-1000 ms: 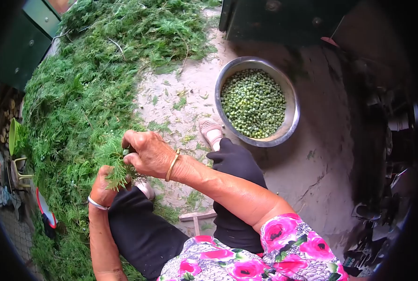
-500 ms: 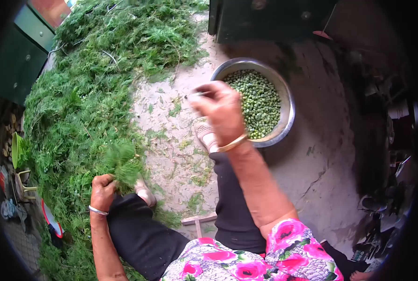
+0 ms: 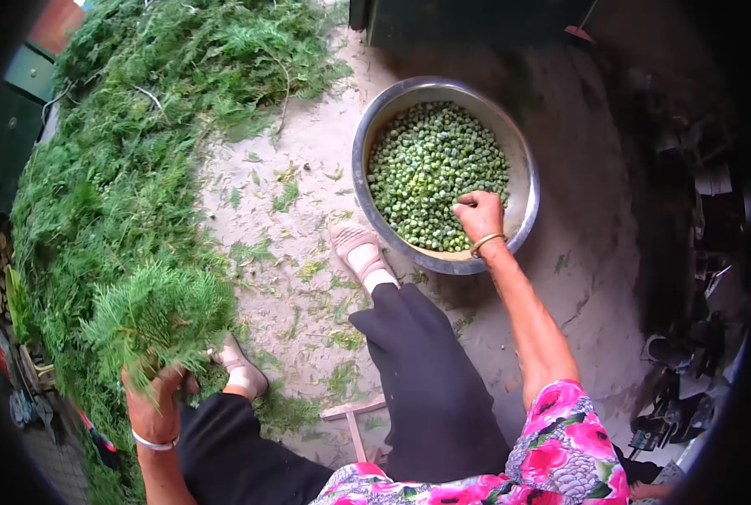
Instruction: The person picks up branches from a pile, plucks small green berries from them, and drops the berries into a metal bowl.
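My left hand (image 3: 154, 402), with a pale bangle at the wrist, grips a feathery green conifer sprig (image 3: 163, 313) by its lower end. The sprig fans out above my fingers at the edge of the heaped greenery. My right hand (image 3: 481, 217), a gold-coloured bangle on its wrist, is over the right part of a metal basin (image 3: 530, 181). Its fingers are curled together; whatever they may hold is hidden. Small round green cones or berries (image 3: 434, 160) fill much of the basin, just beneath that hand.
A large heap of cut conifer branches (image 3: 123, 202) covers the floor on the left. Scattered bits of green lie on the concrete floor (image 3: 266, 210) around my shoes (image 3: 360, 248). Dark cabinets (image 3: 476, 21) stand at the back, and assorted items crowd the right edge.
My right hand has moved right, from the basin's left side to above the cones or berries. My left hand has shifted left and down, with the sprig spread more fully in view.
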Demonstrator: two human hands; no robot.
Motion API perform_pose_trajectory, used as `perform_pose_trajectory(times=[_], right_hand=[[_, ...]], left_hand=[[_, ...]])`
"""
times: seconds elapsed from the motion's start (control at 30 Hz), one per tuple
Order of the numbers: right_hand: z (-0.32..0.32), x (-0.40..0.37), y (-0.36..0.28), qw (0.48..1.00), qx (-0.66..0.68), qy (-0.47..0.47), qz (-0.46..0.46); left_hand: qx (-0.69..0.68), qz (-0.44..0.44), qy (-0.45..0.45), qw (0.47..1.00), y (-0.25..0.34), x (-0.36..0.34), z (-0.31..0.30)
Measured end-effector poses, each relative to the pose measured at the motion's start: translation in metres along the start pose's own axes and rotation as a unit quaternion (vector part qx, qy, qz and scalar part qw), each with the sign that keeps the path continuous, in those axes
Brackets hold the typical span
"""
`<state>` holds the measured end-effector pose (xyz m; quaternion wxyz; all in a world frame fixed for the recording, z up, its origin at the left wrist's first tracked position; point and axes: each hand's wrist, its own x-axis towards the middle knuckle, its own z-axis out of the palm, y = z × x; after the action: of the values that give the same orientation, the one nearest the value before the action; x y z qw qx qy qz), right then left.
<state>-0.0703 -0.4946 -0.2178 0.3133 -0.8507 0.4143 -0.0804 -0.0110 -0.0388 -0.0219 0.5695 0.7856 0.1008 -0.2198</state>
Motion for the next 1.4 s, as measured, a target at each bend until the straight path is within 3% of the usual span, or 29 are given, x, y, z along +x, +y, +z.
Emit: perform_pose_trajectory(times=[0.07, 0.17, 0.27, 0.4, 0.53, 0.7, 0.8, 0.83, 0.93, 1.0, 1.07, 1.13, 1.3, 1.4], right_hand=[[0.016, 0.004, -0.001, 1.0, -0.016, -0.005, 0.007], [0.054, 0.019, 0.012, 1.0, -0.023, -0.006, 0.019], [0.072, 0.027, 0.002, 0.996, -0.064, -0.03, 0.062], [0.095, 0.037, 0.004, 0.991, -0.13, 0.005, 0.032], [0.11, 0.044, 0.021, 0.982, -0.178, 0.035, -0.057], [0.1, 0.042, 0.037, 0.998, -0.015, 0.064, -0.026], [0.088, 0.041, 0.059, 0.988, 0.092, 0.107, -0.061], [0.086, 0.041, 0.064, 0.981, 0.177, 0.073, 0.018], [0.071, 0.028, 0.05, 0.979, 0.188, 0.074, -0.019], [0.074, 0.019, 0.036, 0.98, 0.131, 0.007, -0.147], [0.084, 0.018, 0.018, 0.975, 0.051, -0.054, -0.212], [0.098, 0.026, 0.0, 0.947, 0.001, -0.032, -0.319], [0.133, 0.044, -0.013, 0.925, -0.171, -0.123, -0.316], [0.145, 0.043, -0.009, 0.918, -0.232, -0.083, -0.311]], left_hand=[[-0.008, -0.056, 0.03, 0.998, -0.008, 0.003, 0.015], [0.003, -0.094, -0.03, 0.995, -0.028, 0.017, 0.016], [-0.104, -0.156, -0.021, 0.982, -0.034, 0.022, 0.023], [-0.13, -0.163, 0.013, 0.978, -0.033, 0.025, 0.023], [-0.086, -0.16, 0.021, 0.983, -0.039, 0.025, 0.018], [-0.091, -0.143, 0.01, 0.986, -0.036, 0.024, 0.029], [-0.075, -0.135, 0.003, 0.988, -0.034, 0.02, 0.032], [-0.076, -0.134, 0.001, 0.988, -0.033, 0.019, 0.033], [-0.072, -0.134, 0.003, 0.988, -0.031, 0.018, 0.037], [-0.055, -0.121, 0.035, 0.99, -0.03, 0.017, 0.04], [-0.064, -0.127, 0.024, 0.99, -0.027, 0.018, 0.041], [-0.073, -0.132, 0.015, 0.988, -0.026, 0.019, 0.041], [-0.055, -0.126, 0.031, 0.99, -0.03, 0.019, 0.035], [-0.064, -0.12, 0.034, 0.99, -0.025, 0.018, 0.039]])
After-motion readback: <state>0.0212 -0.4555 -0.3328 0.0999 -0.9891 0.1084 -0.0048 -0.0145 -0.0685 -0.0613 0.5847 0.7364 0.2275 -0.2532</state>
